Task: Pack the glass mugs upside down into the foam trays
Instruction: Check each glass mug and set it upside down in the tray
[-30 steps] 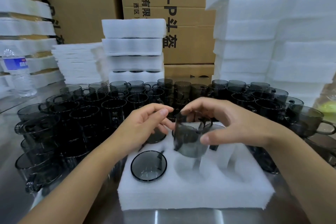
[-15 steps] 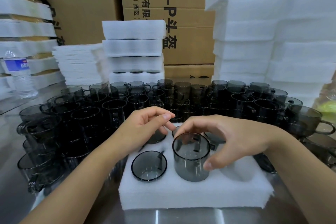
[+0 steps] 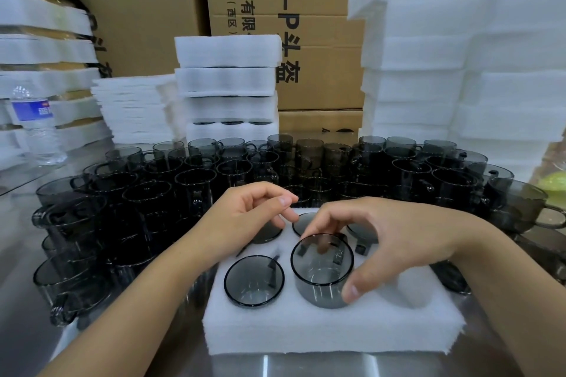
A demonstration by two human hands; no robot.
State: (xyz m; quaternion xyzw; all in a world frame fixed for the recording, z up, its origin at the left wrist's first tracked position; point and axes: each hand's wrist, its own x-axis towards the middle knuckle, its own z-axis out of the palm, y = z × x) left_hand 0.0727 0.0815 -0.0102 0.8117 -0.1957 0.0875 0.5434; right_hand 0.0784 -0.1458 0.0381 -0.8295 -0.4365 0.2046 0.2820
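A white foam tray lies on the steel table in front of me. A smoky grey glass mug stands upside down, partly sunk in the tray's front middle hole. My right hand grips it, thumb on its front wall and fingers behind its rim. Another upside-down mug sits seated in the front left hole. Several more mug bases show in the back row. My left hand hovers over the tray's back left corner, fingers loosely bent, holding nothing.
Several upright grey mugs crowd the table behind and left of the tray, more at the right. Stacks of foam trays and foam blocks stand before cardboard boxes. A water bottle stands far left.
My right hand has turned the mug bottom-up and lowered it from mid-air into the front middle hole. My left hand has barely moved.
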